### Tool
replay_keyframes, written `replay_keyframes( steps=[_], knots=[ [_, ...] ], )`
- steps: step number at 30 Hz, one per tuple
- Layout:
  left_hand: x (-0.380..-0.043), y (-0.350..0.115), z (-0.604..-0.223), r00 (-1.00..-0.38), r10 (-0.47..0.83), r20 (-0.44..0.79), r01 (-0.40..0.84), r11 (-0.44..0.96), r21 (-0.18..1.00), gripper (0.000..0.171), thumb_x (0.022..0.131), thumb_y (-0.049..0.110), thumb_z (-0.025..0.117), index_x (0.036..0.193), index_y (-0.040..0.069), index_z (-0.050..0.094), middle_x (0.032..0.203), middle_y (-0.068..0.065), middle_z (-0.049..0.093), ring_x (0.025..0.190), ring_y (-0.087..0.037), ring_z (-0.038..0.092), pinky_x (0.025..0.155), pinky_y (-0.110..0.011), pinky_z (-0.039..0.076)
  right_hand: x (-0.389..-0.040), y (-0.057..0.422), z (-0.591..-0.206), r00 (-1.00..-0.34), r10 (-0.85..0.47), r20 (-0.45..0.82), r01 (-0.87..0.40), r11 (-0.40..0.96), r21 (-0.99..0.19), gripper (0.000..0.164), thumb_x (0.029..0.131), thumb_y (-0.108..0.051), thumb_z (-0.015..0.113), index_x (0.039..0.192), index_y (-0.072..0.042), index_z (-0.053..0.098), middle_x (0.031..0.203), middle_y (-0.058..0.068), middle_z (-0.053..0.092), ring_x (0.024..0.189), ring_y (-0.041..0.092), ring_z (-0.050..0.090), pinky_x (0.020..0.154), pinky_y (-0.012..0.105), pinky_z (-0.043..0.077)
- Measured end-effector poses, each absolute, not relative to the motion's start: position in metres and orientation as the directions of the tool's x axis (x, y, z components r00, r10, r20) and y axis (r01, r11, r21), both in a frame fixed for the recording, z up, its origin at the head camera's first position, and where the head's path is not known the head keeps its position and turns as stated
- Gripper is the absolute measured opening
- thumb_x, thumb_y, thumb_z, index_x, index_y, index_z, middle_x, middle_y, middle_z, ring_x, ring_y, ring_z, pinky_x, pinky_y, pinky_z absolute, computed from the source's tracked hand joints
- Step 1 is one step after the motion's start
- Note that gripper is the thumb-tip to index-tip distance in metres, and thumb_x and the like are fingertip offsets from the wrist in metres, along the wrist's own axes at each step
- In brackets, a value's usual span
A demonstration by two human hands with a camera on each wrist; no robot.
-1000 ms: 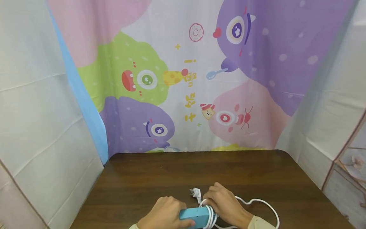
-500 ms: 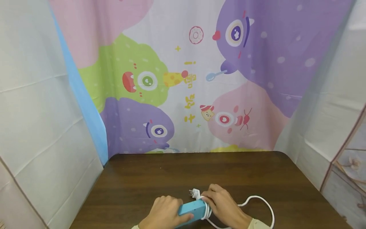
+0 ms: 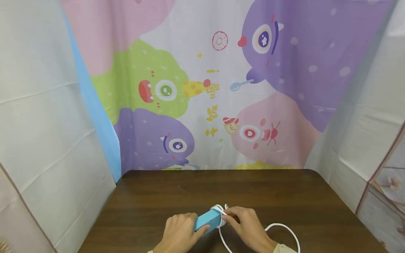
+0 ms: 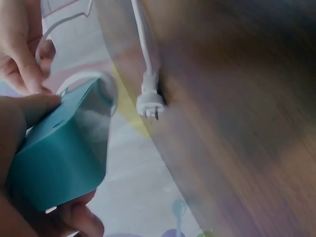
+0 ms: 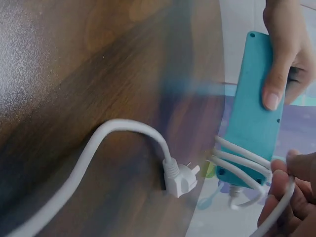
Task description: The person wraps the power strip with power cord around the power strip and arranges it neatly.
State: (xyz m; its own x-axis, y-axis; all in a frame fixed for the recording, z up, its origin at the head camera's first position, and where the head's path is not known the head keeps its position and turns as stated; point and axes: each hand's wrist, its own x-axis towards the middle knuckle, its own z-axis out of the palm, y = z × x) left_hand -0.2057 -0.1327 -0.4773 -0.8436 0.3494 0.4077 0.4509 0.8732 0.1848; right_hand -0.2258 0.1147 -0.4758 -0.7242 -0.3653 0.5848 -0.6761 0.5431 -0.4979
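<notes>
A teal power strip [image 3: 209, 220] is gripped by my left hand [image 3: 181, 230], thumb along its face in the right wrist view. Several turns of white cord [image 5: 242, 163] wrap round the strip's far end. My right hand [image 3: 248, 225] pinches the cord between thumb and fingers beside that end. From there the loose cord [image 3: 286, 226] curves over the table at the right. The white plug [image 5: 181, 181], prongs bare, shows in both wrist views close over the brown wood; the head view does not show it.
The dark brown wooden table [image 3: 152, 196] runs back to a curtain [image 3: 209, 151] printed with cartoon monsters. Pale cloth panels [image 3: 57, 140] hang at the left and right sides.
The strip has tilted, its wound end rising and swinging away from me. My right hand has shifted with the cord. The plug, seen earlier beyond the strip, has dropped out of the head view.
</notes>
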Motion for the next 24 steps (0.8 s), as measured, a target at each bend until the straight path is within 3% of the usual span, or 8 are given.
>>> replay_keyframes(
  steps=[4,7,12,16,24],
  knots=[
    [-0.21,-0.134,-0.48,-0.808,0.291,0.513,0.415,0.898,0.144,0.052,0.09,0.063,0.069,0.066,0.021,0.05,0.057,0.012,0.036,0.044,-0.002,0.03,0.038,-0.021,0.024,-0.223,0.116,-0.476,-0.754,-0.36,0.55,-0.652,0.515,-0.556,0.005,0.095,-0.019,0.074,0.097,-0.015,0.078,0.079,-0.013,0.066,0.064,-0.004,0.057,0.058,0.02,0.048],
    [-0.211,-0.134,-0.481,-0.801,0.258,0.541,0.406,0.897,0.173,0.05,0.089,0.063,0.071,0.067,0.022,0.052,0.058,0.013,0.037,0.045,-0.002,0.031,0.039,-0.022,0.025,-0.222,0.116,-0.478,-0.722,-0.404,0.562,-0.69,0.477,-0.544,0.005,0.097,-0.017,0.071,0.096,-0.016,0.076,0.078,-0.012,0.063,0.064,-0.005,0.054,0.056,0.018,0.046],
    [-0.21,-0.134,-0.478,-0.833,0.137,0.536,0.366,0.863,0.348,0.043,0.088,0.065,0.07,0.074,0.026,0.061,0.059,0.018,0.038,0.047,0.0,0.035,0.043,-0.025,0.029,-0.224,0.117,-0.48,-0.647,-0.466,0.604,-0.762,0.416,-0.496,0.009,0.097,-0.014,0.069,0.09,-0.018,0.071,0.071,-0.01,0.058,0.064,-0.006,0.05,0.055,0.013,0.043],
    [-0.208,-0.131,-0.474,-0.847,0.091,0.524,0.361,0.822,0.44,0.04,0.089,0.065,0.07,0.075,0.028,0.063,0.059,0.02,0.04,0.049,0.001,0.037,0.046,-0.025,0.031,-0.225,0.119,-0.48,-0.644,-0.472,0.602,-0.764,0.369,-0.529,0.009,0.098,-0.013,0.067,0.091,-0.015,0.072,0.073,-0.008,0.059,0.064,-0.005,0.053,0.055,0.014,0.045],
    [-0.206,-0.126,-0.465,-0.913,0.018,0.408,0.304,0.695,0.651,0.039,0.088,0.063,0.071,0.081,0.024,0.071,0.062,0.019,0.056,0.052,0.0,0.047,0.052,-0.025,0.039,-0.226,0.125,-0.486,-0.626,-0.502,0.597,-0.775,0.317,-0.546,0.011,0.097,-0.009,0.068,0.09,-0.017,0.071,0.078,-0.006,0.066,0.068,0.002,0.062,0.06,0.018,0.051]
  ],
)
